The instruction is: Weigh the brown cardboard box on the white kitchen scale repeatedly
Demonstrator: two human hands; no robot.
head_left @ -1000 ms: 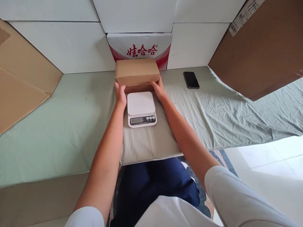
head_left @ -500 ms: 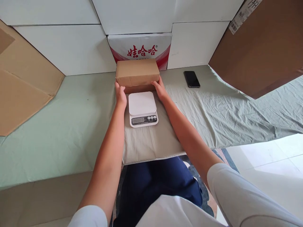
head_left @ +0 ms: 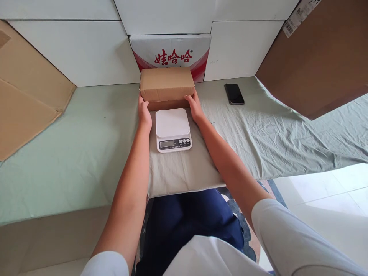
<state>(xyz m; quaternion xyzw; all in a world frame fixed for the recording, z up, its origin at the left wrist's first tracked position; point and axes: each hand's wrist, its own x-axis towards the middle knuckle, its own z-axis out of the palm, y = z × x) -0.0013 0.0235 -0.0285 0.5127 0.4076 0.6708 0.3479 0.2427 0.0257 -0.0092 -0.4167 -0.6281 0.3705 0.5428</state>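
Both of my hands hold a brown cardboard box by its two ends, just behind the scale. My left hand grips the left end, with the thumb on the front side. Around the right end is my right hand, its thumb also resting on the front. Most of the fingers are hidden beside the box. Between my forearms lies a white digital kitchen scale with nothing on its platform. Its display and several buttons face me.
A white and red carton with red characters stands behind the box against white panels. A black smartphone lies to the right on the green cloth. Large cardboard sheets flank both sides.
The camera view has shifted slightly, so everything sits a little higher in the picture. My hands keep their hold on the cardboard box; the scale has not moved on the cloth.
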